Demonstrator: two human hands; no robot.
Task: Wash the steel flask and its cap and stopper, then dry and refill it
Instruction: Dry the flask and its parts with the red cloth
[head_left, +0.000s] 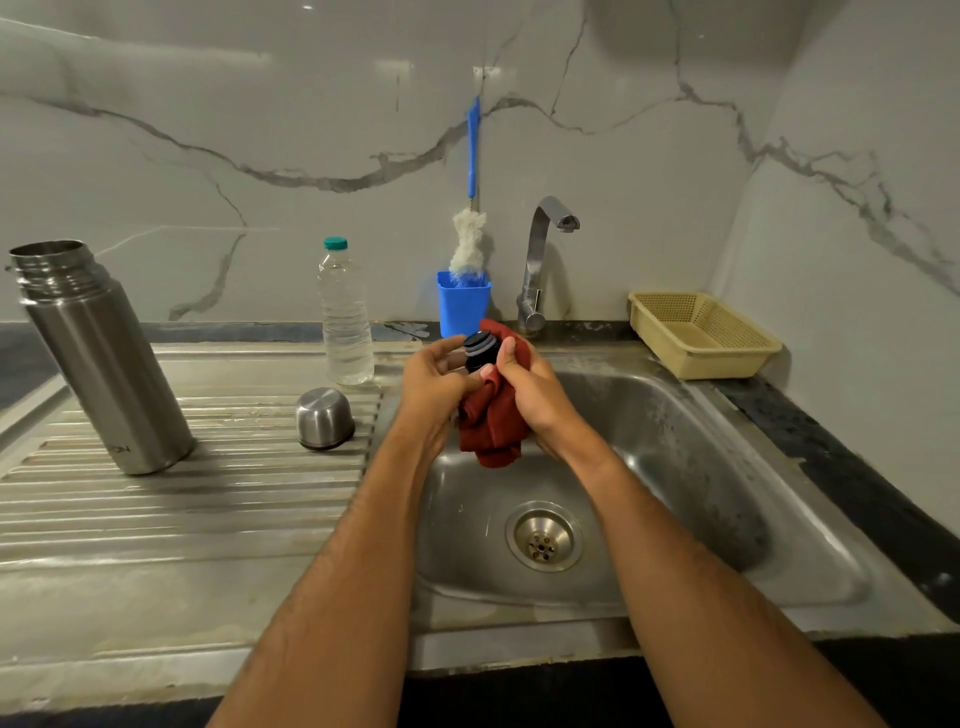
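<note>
left hand (439, 375): grips black round stopper (479, 351) over steel sink (675, 467) | right hand (524, 384): clamped on dark red cloth (493, 421) against stopper | open steel flask (98, 353), steel cap (324, 418): on drainboard counter (156, 519)

Left hand (436, 376) and right hand (524, 387) raised together, fingers curled

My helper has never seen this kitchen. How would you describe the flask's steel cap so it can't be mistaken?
Start at the ribbed draining board left of the sink. The steel cap sits upside down near the basin edge, before the water bottle. Unlike the tall flask, it's a squat dome.
</note>
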